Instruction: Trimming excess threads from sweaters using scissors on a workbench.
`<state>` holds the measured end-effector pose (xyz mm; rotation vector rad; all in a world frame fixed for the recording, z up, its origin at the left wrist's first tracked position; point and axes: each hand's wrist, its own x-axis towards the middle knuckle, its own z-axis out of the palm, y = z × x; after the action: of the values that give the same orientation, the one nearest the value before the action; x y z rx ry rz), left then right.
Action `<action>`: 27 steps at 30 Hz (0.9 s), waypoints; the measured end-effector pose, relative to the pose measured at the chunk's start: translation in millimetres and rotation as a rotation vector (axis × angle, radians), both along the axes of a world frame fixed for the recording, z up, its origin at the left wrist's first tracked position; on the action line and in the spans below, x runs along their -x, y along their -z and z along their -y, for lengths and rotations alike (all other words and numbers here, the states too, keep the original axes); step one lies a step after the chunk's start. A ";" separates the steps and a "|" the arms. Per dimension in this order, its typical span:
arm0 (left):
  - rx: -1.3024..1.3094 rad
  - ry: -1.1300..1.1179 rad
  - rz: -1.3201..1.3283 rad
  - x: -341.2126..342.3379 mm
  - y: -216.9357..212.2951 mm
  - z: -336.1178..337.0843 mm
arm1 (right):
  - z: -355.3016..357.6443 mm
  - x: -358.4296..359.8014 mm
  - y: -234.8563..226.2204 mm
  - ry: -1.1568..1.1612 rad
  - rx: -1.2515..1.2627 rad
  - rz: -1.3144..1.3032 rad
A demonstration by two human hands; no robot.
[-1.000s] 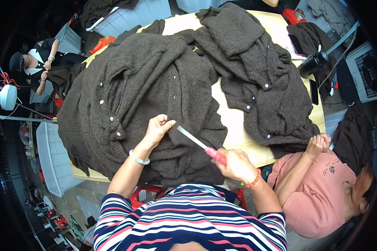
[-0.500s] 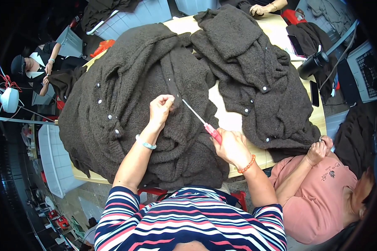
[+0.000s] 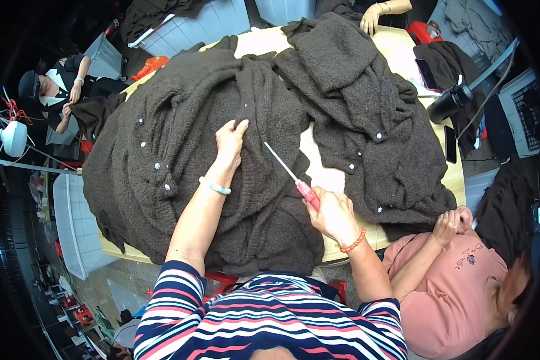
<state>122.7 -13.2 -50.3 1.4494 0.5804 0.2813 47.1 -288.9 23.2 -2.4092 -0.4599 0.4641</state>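
A dark brown knitted cardigan [image 3: 192, 138] with sparkly round buttons spreads across the table before me. My left hand [image 3: 230, 143] is closed, thumb and fingers pinching the edge of its front band. My right hand [image 3: 333, 213] grips the pink-red handle of a slim tool [image 3: 306, 193] with a narrow pale metal shaft. That shaft points up and left over the knit, its tip a short way right of my left fingers. Whether the tip touches the cloth I cannot tell. A small pale dot shows on the band just above my left hand.
More brown knitwear [image 3: 366, 102] with buttons lies to the right on the wooden table [image 3: 264, 41]. A black bottle [image 3: 450, 103] and a phone [image 3: 450, 144] stand near the right edge. A person in pink [image 3: 444, 288] sits close on my right; another person [image 3: 63, 90] is at far left.
My left hand has shifted slightly upward along the band, and the cardigan's folds at the far side have straightened. The tool stays nearly in place, its tip a little lower right.
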 end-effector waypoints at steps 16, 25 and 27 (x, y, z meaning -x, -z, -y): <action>0.272 0.134 0.062 44.3 22.4 -12.8 | -19.8 -16.1 13.3 -0.176 -0.025 0.113; 0.250 0.184 0.028 47.0 16.1 -10.5 | -20.2 -28.8 9.1 -0.250 0.019 -0.061; 0.256 0.190 0.035 45.8 12.7 -12.4 | -16.8 -31.6 13.4 -0.174 -0.011 0.015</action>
<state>76.9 -0.9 -63.0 1.2385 0.4295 0.0779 78.7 -272.1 9.9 -2.3744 -0.6805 0.5175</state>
